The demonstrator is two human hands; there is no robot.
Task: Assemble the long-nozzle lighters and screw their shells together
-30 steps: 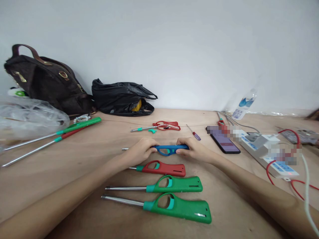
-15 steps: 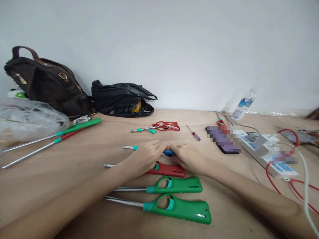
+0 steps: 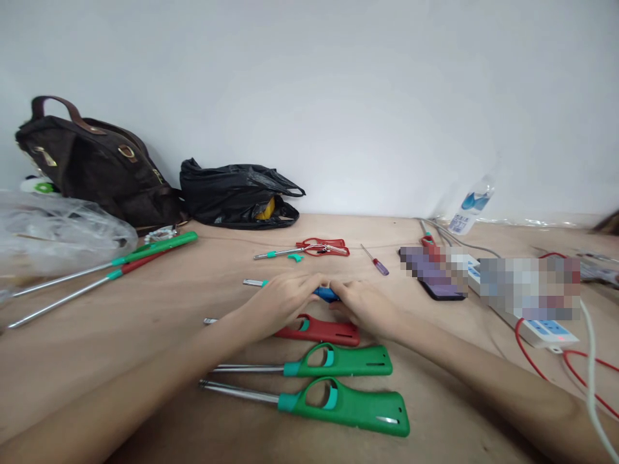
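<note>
Both hands meet over a blue gas lighter [image 3: 327, 294], whose metal tube and teal collar stick out on the left. My left hand [image 3: 285, 299] closes around its front part, hiding the trigger area. At the handle end, my right hand [image 3: 365, 306] grips with bent fingers. Just below lies a red gas lighter [image 3: 333, 332], partly covered by my left hand. Two green gas lighters, an upper one [image 3: 360, 359] and a lower one [image 3: 362, 409], lie nearer to me. Beyond my hands is an opened red lighter [image 3: 338, 251] with its inner parts showing, beside a small teal trigger piece [image 3: 295, 258].
A screwdriver [image 3: 381, 266], a phone [image 3: 442, 291] and a power strip [image 3: 544, 332] with cables are on the right. A bottle [image 3: 471, 206] leans by the wall. On the left are more lighters [image 3: 164, 243], a clear plastic bag [image 3: 62, 229], a black bag [image 3: 227, 196] and a backpack [image 3: 106, 171].
My hands stay on the blue lighter, with slight finger shifts. A little more of its blue body shows between them. The other lighters lie as before.
</note>
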